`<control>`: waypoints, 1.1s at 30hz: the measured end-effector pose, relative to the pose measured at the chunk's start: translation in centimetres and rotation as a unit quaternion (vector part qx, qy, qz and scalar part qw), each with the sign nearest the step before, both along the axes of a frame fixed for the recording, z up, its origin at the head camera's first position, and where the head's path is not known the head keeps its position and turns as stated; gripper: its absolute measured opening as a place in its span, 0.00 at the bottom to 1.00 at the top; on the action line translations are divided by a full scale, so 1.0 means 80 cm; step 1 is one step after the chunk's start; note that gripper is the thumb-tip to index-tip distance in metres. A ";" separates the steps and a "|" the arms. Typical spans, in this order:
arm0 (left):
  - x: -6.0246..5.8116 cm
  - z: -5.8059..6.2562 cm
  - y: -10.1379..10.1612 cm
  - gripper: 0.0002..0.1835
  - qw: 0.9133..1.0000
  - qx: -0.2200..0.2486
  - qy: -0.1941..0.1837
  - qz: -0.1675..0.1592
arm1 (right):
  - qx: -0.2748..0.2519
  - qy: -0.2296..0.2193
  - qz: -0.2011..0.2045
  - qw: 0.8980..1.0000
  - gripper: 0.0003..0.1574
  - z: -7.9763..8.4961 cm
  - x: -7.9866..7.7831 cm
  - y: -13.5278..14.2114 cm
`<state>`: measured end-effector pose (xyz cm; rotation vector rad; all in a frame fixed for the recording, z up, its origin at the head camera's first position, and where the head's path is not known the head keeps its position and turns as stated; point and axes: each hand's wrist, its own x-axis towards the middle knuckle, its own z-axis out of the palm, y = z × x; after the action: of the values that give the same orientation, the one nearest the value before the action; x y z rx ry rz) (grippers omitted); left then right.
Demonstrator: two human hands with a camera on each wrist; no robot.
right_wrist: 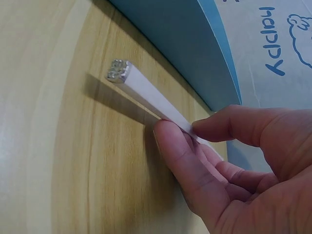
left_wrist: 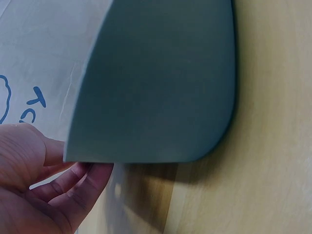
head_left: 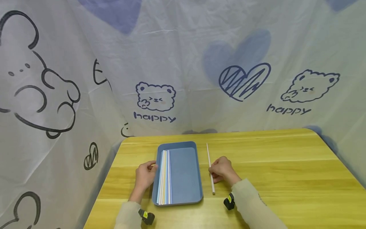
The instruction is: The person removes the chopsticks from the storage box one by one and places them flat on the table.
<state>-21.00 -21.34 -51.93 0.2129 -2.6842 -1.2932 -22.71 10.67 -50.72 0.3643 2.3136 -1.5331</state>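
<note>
A blue rectangular tray [head_left: 184, 175] lies on the table. Along its left side rests a row of long thin sticks [head_left: 164, 178], white, pale yellow and pale blue. My left hand [head_left: 145, 175] grips the tray's left side, its thumb at the rim and its fingers [left_wrist: 90, 190] against the outer wall. To the right of the tray, my right hand [head_left: 223, 170] pinches a slim white stick [head_left: 212, 184] between thumb and fingers. In the right wrist view this white stick [right_wrist: 151, 97] has a squarish cross-section and a silvery, textured end. It slants just above the wood.
The yellow wood-grained table [head_left: 286, 171] extends widely to the right. A white cloth [head_left: 194, 105] with hearts, bears and lettering hangs behind the table and along its left side. Small black cameras [head_left: 228, 202] sit on both wrists.
</note>
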 end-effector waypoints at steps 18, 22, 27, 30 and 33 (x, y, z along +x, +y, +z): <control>-0.002 -0.002 -0.002 0.15 1.000 0.003 0.000 0.004 | 0.007 0.005 0.009 1.000 0.05 0.002 0.000 0.001; -0.002 -0.004 -0.002 0.14 1.000 0.004 0.003 0.005 | 0.002 0.005 0.005 1.000 0.05 0.005 -0.003 0.002; -0.002 -0.006 -0.003 0.15 1.000 0.005 -0.007 0.000 | -0.027 0.002 -0.002 1.000 0.08 0.019 -0.008 -0.001; -0.003 -0.006 -0.004 0.15 1.000 0.006 -0.009 -0.001 | -0.052 0.002 0.000 0.999 0.10 0.029 -0.013 -0.007; -0.004 -0.007 -0.005 0.15 1.000 0.008 -0.006 -0.002 | -0.072 0.010 0.005 0.997 0.12 0.038 -0.015 -0.018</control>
<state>-21.30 -21.73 -52.47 0.2180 -2.6864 -1.3198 -23.93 9.26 -47.65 0.2997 2.1992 -1.6942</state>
